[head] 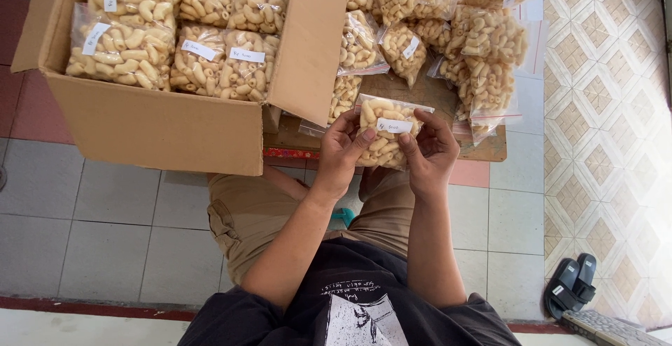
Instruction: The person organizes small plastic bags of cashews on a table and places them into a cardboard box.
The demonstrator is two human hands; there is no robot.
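Observation:
Both hands hold one clear plastic bag of pale curled snacks (383,136) with a small white label on its front. My left hand (343,151) grips the bag's left side, thumb against the front. My right hand (428,151) grips its right side, thumb near the label. The bag hangs above my lap, just in front of a low wooden board (420,90) heaped with several more such bags (483,45). An open cardboard box (161,125) at the left is packed with labelled bags of the same snack (210,59).
I sit on a grey tiled floor (105,227) in tan shorts and a dark shirt. A pair of dark sandals (570,284) lies at the lower right on patterned tiles. One box flap (308,45) leans toward the pile on the board.

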